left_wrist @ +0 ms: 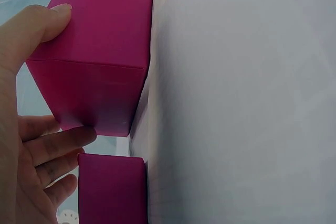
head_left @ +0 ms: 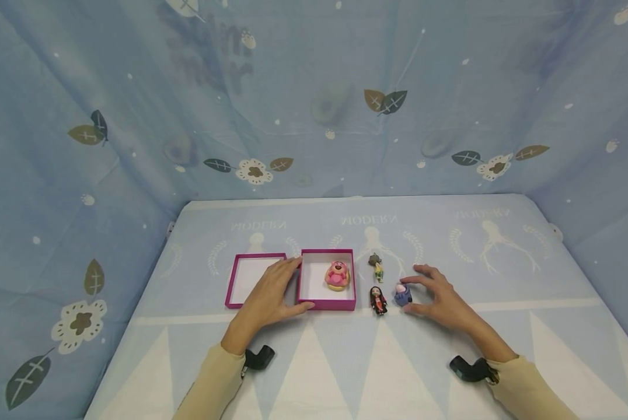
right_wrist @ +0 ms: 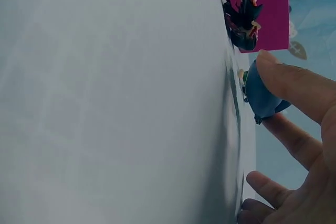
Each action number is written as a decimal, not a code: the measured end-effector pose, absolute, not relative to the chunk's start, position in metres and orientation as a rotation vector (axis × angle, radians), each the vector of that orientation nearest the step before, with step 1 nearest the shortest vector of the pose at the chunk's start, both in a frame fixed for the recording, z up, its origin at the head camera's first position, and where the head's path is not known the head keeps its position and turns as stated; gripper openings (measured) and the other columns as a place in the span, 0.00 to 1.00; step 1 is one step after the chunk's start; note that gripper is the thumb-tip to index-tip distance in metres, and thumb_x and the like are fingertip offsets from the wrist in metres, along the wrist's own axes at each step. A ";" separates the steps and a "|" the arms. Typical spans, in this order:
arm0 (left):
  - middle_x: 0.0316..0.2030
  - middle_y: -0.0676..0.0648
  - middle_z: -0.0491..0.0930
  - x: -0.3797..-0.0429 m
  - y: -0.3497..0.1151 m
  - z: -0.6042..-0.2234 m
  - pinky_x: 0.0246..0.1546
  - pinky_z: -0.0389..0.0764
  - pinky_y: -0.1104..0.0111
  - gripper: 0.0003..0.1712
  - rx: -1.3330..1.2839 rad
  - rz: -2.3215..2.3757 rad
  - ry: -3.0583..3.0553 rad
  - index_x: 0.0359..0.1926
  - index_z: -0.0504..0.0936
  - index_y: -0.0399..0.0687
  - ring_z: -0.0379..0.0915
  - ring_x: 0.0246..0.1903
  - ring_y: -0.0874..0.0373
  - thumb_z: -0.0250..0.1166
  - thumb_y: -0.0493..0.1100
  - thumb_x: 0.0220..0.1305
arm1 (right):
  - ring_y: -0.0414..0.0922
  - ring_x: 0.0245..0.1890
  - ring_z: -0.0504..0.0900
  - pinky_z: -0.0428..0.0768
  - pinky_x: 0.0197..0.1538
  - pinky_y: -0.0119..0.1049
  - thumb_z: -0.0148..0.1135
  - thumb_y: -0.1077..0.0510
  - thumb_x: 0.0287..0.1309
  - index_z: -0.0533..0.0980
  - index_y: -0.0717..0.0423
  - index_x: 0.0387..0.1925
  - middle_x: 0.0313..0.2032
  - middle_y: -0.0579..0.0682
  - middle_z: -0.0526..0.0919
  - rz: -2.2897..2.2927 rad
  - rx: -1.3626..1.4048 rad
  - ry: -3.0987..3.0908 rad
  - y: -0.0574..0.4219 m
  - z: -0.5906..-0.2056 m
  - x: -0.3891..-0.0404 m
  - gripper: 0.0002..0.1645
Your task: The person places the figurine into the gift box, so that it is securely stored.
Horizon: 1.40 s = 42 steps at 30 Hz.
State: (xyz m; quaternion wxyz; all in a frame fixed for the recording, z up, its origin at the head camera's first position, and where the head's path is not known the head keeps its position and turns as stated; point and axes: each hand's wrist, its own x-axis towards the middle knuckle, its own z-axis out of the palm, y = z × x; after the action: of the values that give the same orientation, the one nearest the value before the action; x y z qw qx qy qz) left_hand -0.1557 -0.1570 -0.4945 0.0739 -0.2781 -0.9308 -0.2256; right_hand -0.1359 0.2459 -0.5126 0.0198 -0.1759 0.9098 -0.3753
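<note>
On the left of the tabletop (head_left: 424,361), the left hand (head_left: 267,294), spread, touches a square magenta box (head_left: 327,304) with a pink bear toy (head_left: 337,275) inside. Farther right, the right hand (head_left: 442,297) pinches a round blue toy (right_wrist: 260,93). This looks like picking up; lifting next would need a snug hold.

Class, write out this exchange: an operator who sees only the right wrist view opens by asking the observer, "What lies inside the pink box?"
Observer: A pink toy figure, toward the right side of the box.
Operator: Where is the left hand?
Observer: The left hand is at the box's left side.
Operator: Is anything left of that box?
Observer: A pink-rimmed tray with a white inside, partly hidden by that hand.
</note>
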 end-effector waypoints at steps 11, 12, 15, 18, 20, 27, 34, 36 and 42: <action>0.67 0.43 0.70 -0.156 -0.157 -0.494 0.71 0.63 0.50 0.58 -0.849 -0.667 -2.780 0.71 0.63 0.40 0.64 0.68 0.45 0.71 0.68 0.47 | 0.70 0.68 0.57 0.60 0.60 0.75 0.76 0.52 0.47 0.77 0.50 0.57 0.68 0.66 0.61 -1.301 -0.569 2.712 0.251 -0.509 -0.140 0.33; 0.67 0.43 0.70 -0.156 -0.157 -0.494 0.71 0.63 0.51 0.58 -0.849 -0.666 -2.779 0.71 0.63 0.40 0.64 0.68 0.45 0.71 0.68 0.47 | 0.70 0.68 0.58 0.60 0.60 0.75 0.76 0.52 0.48 0.77 0.50 0.58 0.68 0.65 0.61 -1.308 -0.566 2.706 0.252 -0.509 -0.141 0.33; 0.67 0.43 0.70 -0.156 -0.157 -0.494 0.71 0.63 0.50 0.58 -0.851 -0.666 -2.770 0.71 0.63 0.40 0.64 0.68 0.45 0.71 0.68 0.47 | 0.70 0.68 0.58 0.60 0.60 0.75 0.76 0.52 0.49 0.76 0.49 0.59 0.68 0.64 0.61 -1.321 -0.556 2.692 0.253 -0.506 -0.142 0.33; 0.67 0.43 0.70 -0.156 -0.157 -0.495 0.71 0.63 0.51 0.58 -0.853 -0.664 -2.766 0.71 0.63 0.40 0.64 0.67 0.45 0.71 0.67 0.47 | 0.70 0.67 0.59 0.60 0.59 0.76 0.75 0.52 0.50 0.76 0.48 0.59 0.69 0.64 0.61 -1.325 -0.550 2.685 0.253 -0.503 -0.143 0.33; 0.67 0.43 0.70 -0.156 -0.157 -0.495 0.71 0.63 0.51 0.58 -0.853 -0.664 -2.766 0.71 0.63 0.40 0.64 0.67 0.45 0.71 0.67 0.47 | 0.70 0.68 0.58 0.60 0.59 0.76 0.75 0.52 0.50 0.75 0.48 0.60 0.69 0.63 0.60 -1.320 -0.541 2.683 0.253 -0.500 -0.144 0.33; 0.68 0.44 0.69 -0.154 -0.158 -0.496 0.71 0.62 0.50 0.57 -0.838 -0.666 -2.790 0.72 0.62 0.41 0.63 0.68 0.45 0.71 0.68 0.48 | 0.69 0.69 0.56 0.60 0.59 0.76 0.75 0.52 0.50 0.75 0.48 0.61 0.69 0.62 0.60 -1.346 -0.552 2.673 0.255 -0.498 -0.148 0.34; 0.68 0.43 0.69 -0.150 -0.158 -0.497 0.71 0.63 0.50 0.57 -0.832 -0.670 -2.796 0.72 0.62 0.41 0.63 0.68 0.45 0.70 0.68 0.48 | 0.66 0.70 0.56 0.61 0.61 0.74 0.75 0.51 0.50 0.76 0.46 0.60 0.69 0.59 0.61 -1.359 -0.580 2.669 0.243 -0.489 -0.154 0.34; 0.68 0.43 0.69 -0.151 -0.158 -0.497 0.71 0.62 0.50 0.57 -0.835 -0.674 -2.793 0.72 0.62 0.41 0.63 0.68 0.45 0.71 0.67 0.48 | 0.65 0.71 0.56 0.61 0.61 0.74 0.75 0.51 0.50 0.76 0.46 0.61 0.70 0.58 0.61 -1.354 -0.587 2.671 0.237 -0.485 -0.157 0.34; 0.68 0.43 0.69 -0.155 -0.157 -0.495 0.71 0.62 0.50 0.58 -0.837 -0.665 -2.797 0.72 0.62 0.41 0.63 0.68 0.45 0.71 0.68 0.48 | 0.63 0.71 0.56 0.61 0.63 0.73 0.74 0.52 0.51 0.76 0.47 0.60 0.70 0.58 0.61 -1.387 -0.640 2.636 0.219 -0.474 -0.166 0.34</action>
State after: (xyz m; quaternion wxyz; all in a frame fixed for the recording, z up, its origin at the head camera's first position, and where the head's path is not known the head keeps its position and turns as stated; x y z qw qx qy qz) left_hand -0.1546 -0.1570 -0.4948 0.0738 -0.2787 -0.9316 -0.2215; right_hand -0.1658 0.2185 -0.4744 0.0474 -0.2100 0.8643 -0.4547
